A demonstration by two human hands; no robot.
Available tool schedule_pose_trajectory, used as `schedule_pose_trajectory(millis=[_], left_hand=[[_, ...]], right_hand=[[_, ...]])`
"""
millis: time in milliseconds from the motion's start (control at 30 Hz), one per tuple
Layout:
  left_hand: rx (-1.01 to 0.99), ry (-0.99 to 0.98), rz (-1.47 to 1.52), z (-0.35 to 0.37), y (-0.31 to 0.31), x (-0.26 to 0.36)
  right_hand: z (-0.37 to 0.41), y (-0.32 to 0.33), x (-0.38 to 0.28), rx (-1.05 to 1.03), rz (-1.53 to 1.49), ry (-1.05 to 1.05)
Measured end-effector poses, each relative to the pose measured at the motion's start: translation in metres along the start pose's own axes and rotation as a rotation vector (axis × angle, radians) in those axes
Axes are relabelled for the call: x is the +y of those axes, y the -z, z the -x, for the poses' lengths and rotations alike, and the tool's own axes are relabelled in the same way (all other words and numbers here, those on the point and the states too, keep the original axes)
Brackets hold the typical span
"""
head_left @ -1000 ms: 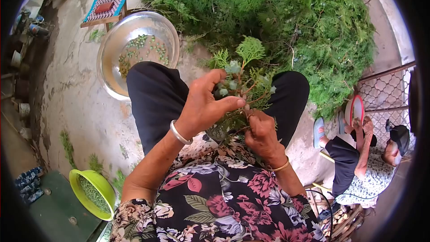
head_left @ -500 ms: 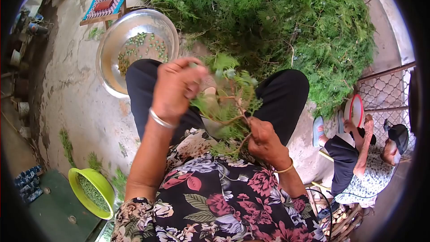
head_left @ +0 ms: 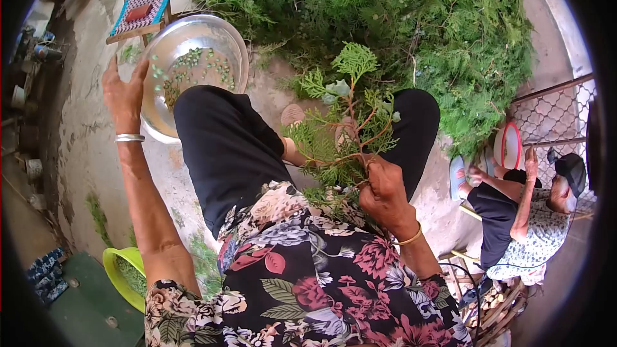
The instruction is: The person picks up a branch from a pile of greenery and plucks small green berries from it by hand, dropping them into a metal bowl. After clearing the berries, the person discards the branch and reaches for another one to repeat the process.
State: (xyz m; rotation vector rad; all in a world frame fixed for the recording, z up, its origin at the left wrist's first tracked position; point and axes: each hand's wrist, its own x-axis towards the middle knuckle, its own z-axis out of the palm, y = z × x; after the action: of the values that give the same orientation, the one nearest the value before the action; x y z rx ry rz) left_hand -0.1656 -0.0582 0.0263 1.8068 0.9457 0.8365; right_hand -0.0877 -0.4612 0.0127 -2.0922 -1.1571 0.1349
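Observation:
My right hand (head_left: 387, 194) is closed around the stem of a cypress sprig (head_left: 357, 114), held over my lap. Pale blue-green cones (head_left: 335, 92) sit among its flat leaves. At the near left side of a wide metal basin (head_left: 241, 58), my left hand (head_left: 126, 97) is raised with thumb and fingers spread, holding nothing. Small green cones (head_left: 157, 72) show just beside its fingers, against the basin's inner wall. More green cones (head_left: 193, 58) lie scattered on the basin's bottom.
A large heap of cypress branches (head_left: 385, 19) covers the ground ahead. Left of the basin stands a woven stool (head_left: 138, 13). A lime-green basin (head_left: 122, 276) holding small green pieces is at lower left. At right, another person (head_left: 514, 218) sits near a red-rimmed container (head_left: 511, 144).
My left hand has swung from beside the sprig out to the left, to the metal basin, and its fingers have opened. My right hand keeps its hold on the sprig.

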Motion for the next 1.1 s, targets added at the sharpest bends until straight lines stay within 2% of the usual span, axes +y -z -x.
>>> schedule_pose_trajectory(millis=[133, 200, 267, 333, 400, 467, 533, 567, 667, 833, 900, 967, 1000, 1033, 1100], left_hand=[[-0.114, -0.07, 0.045, 0.023, -0.002, 0.001], [-0.394, 0.095, 0.226, 0.065, -0.024, 0.019], [-0.721, 0.18, 0.232, 0.104, -0.044, 0.035], [-1.046, 0.29, 0.467, 0.132, -0.062, 0.036], [-1.079, 0.42, 0.718, 0.157, -0.074, 0.039], [-1.089, 0.356, 0.704, 0.168, -0.081, 0.038], [-1.022, 0.621, 0.959, 0.177, -0.085, 0.047], [-1.073, 0.527, 0.832, 0.175, -0.088, 0.056], [-0.947, 0.542, 0.918, 0.19, -0.095, 0.049], [-0.908, 0.501, 0.691, 0.189, -0.095, 0.045], [-0.854, 0.315, 0.626, 0.193, -0.097, 0.038], [-0.839, 0.248, 0.609, 0.195, -0.098, 0.034], [-0.828, 0.183, 0.591, 0.196, -0.098, 0.034], [-0.827, 0.185, 0.591, 0.194, -0.096, 0.036], [-0.972, 0.229, 0.525, 0.186, -0.093, 0.041]], right_hand=[[-0.004, -0.005, -0.002, 0.03, 0.027, 0.006], [-0.006, -0.007, -0.003, 0.027, 0.023, 0.008], [-0.009, -0.007, -0.006, -0.022, 0.107, -0.002], [-0.012, -0.009, -0.008, -0.012, 0.127, 0.004], [-0.011, -0.009, -0.008, 0.001, 0.151, 0.004], [-0.01, -0.008, -0.008, -0.022, 0.206, -0.038], [-0.011, -0.009, -0.01, -0.022, 0.195, -0.051], [-0.011, -0.009, -0.01, -0.023, 0.182, -0.063], [-0.01, -0.011, -0.009, -0.063, 0.139, -0.067], [-0.009, -0.012, -0.01, -0.072, -0.056, -0.157], [-0.012, -0.009, -0.014, -0.086, -0.122, -0.186], [-0.017, -0.004, -0.022, -0.166, -0.339, -0.358], [-0.016, -0.005, -0.02, -0.169, -0.34, -0.357], [-0.014, -0.007, -0.017, -0.134, -0.381, -0.347], [-0.013, -0.008, -0.015, -0.099, -0.421, -0.339]])
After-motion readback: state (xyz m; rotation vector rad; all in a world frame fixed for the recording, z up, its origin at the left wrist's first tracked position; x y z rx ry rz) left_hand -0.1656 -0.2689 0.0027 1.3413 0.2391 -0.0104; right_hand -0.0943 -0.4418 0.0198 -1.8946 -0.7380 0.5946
